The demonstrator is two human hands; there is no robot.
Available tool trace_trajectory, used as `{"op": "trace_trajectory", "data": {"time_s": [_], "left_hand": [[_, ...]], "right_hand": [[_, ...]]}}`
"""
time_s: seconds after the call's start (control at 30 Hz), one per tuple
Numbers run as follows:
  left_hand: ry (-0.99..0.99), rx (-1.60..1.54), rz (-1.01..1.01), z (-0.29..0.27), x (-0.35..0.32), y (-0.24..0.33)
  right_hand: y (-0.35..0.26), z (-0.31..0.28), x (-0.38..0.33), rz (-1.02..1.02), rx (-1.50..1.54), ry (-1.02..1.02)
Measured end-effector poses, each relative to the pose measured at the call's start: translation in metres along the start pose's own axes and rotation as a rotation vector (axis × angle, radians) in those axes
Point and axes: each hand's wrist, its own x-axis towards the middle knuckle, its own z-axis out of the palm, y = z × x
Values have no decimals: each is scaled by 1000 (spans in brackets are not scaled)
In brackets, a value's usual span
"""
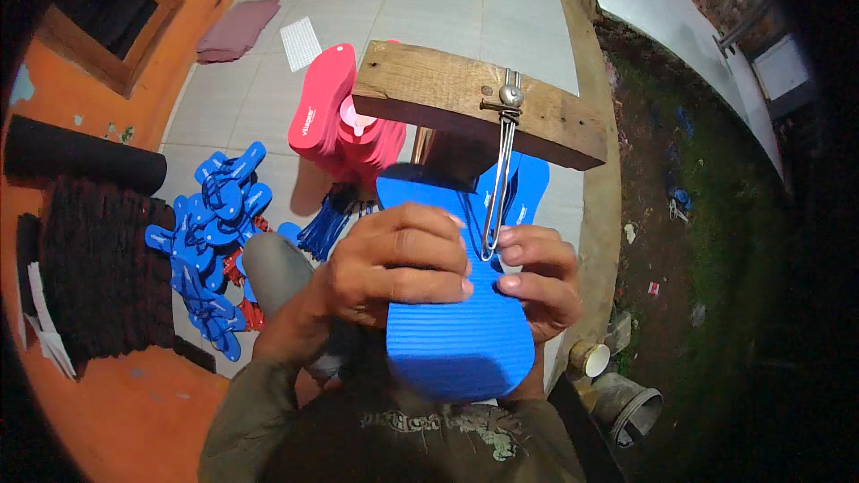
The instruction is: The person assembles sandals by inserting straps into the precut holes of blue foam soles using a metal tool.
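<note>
1. Head view, the hands: the left hand lies across the upper face of a blue foam sandal sole, its fingers curled over the sole and its grip closed on it. The right hand holds the sole's right edge, thumb and fingertips pinched close to a long metal wire hook; its grip is closed too, on the sole.
2. Head view, the sole: it is ribbed, points away from the person and sits just above their lap, its toe end reaching under a wooden block. The heel end is nearest the camera.
3. Head view, the tool: the wire hook hangs from a round metal fastener on the block and runs down to the sole, its lower loop touching the sole between the two hands.
4. Head view, behind the block: more blue soles lie under its right part, and a stack of red soles stands to its left.
5. Head view, the floor: on the pale tiled floor to the person's left lies a heap of blue sandal straps, with a few red ones mixed in.
6. Head view, further off: a pink sheet and a small white gridded piece lie on the tiles near the orange wall. A black roll lies at the left.
7. Head view, right side: a small cup and a grey bucket stand on the ground beside the tiled edge.
</note>
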Motion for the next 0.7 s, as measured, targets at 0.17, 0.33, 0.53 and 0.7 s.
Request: {"op": "trace_trajectory", "data": {"time_s": [0.17, 0.33, 0.53, 0.7], "left_hand": [[-67, 29, -76, -7, 5, -2], [-39, -21, -66, -3, 5, -11], [43, -17, -152, 3, 2, -10], [232, 366, -384, 12, 14, -3]], "right_hand": [[9, -3, 1, 2, -52, -27], [10, -4, 4, -15, -63, -21], [11, -4, 3, 61, -30, 17], [-5, 2, 9, 335, 4, 232]]}}
